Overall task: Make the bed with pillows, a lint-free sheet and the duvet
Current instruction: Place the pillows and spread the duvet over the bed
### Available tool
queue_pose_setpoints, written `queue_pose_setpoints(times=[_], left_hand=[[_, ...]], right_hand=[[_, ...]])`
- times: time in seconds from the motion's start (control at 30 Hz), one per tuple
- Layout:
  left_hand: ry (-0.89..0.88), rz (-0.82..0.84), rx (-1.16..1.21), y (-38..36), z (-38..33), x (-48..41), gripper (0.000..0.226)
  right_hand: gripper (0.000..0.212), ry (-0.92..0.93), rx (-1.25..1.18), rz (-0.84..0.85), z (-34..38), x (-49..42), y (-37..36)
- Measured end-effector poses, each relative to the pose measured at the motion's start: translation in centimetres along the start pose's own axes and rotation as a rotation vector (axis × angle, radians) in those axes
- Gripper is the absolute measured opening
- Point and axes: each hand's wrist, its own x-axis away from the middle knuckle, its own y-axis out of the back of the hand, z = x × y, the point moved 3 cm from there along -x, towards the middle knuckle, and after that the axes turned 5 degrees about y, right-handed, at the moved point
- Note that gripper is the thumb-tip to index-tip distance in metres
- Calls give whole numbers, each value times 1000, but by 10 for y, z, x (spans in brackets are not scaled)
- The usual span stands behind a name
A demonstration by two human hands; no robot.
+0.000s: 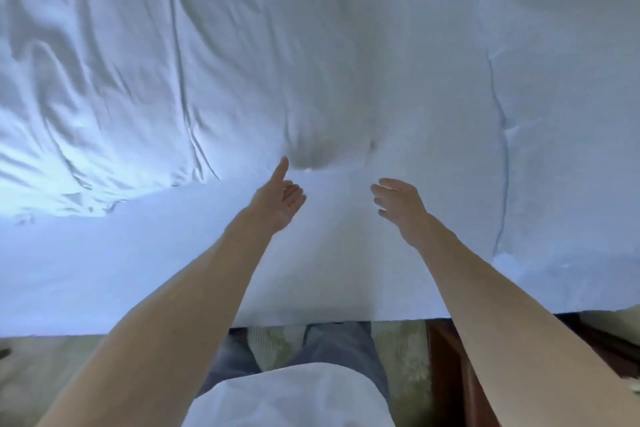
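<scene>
Fingers [294, 193] of the left hand [278, 203] are held released and straight, the palm turned inward and the thumb [283, 166] raised, with nothing gripped; those of the right hand [398, 206] are loosely curved and likewise empty. Both hands are stretched out side by side, near each other but apart, above the white bedding. Almost the whole view is filled by the bed [104, 319], which is covered entirely in white cloth. A creased white duvet [121, 62] is spread over the far left and middle, marked by long folds and shadowed ridges, with a brightly lit patch at its near left edge. A smooth white sheet [138, 270] is laid along the near side, flat and almost free of wrinkles, down to the bed's front edge. At the right a puffier white piece [561, 114] is bounded by a dark seam [495, 107]; whether it is a pillow or part of the duvet cannot be told. Below the bed a pale green patterned carpet [398, 374] and a strip of dark wood [445, 357] are shown, with grey trousers [332, 343] and a white shirt [284, 399] at the bottom.
</scene>
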Motion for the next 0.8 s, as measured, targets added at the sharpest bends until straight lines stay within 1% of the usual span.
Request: queue_pose_setpoints(times=[0.1,0.17,0.23,0.27,0.3,0.33,0.4,0.43,0.5,0.6,0.63,0.8], left_hand=[[11,-35,89,-27,11,-20,77],[-5,-65,157,-37,15,-35,78],[-43,-103,189,-40,12,-48,71],[-78,-121,203,-40,8,-53,65],[-119,-141,223,-40,4,-57,56],[-156,-163,248,-39,1,-61,47],[-215,-200,301,-39,-2,-64,36],[-235,-216,328,-41,-3,-65,32],[-259,-253,368,-42,-4,-67,24],[-297,-270,379,-44,-12,-64,14],[-308,-275,373,-45,-14,-61,12],[-299,-263,368,-37,2,-38,16]], right_hand=[[54,-22,134,68,3,-49,9],[57,-70,154,111,6,-79,13],[64,-155,71,193,11,-101,13],[78,-207,4,253,12,-111,11],[85,-254,-66,306,14,-119,7],[84,-282,-129,352,15,-126,3],[67,-293,-208,433,15,-138,-9],[62,-289,-244,452,16,-141,-16],[55,-277,-330,412,14,-147,-29],[21,-228,-363,309,21,-148,-36],[17,-222,-370,284,23,-147,-36],[21,-189,-435,258,27,-125,-25]])
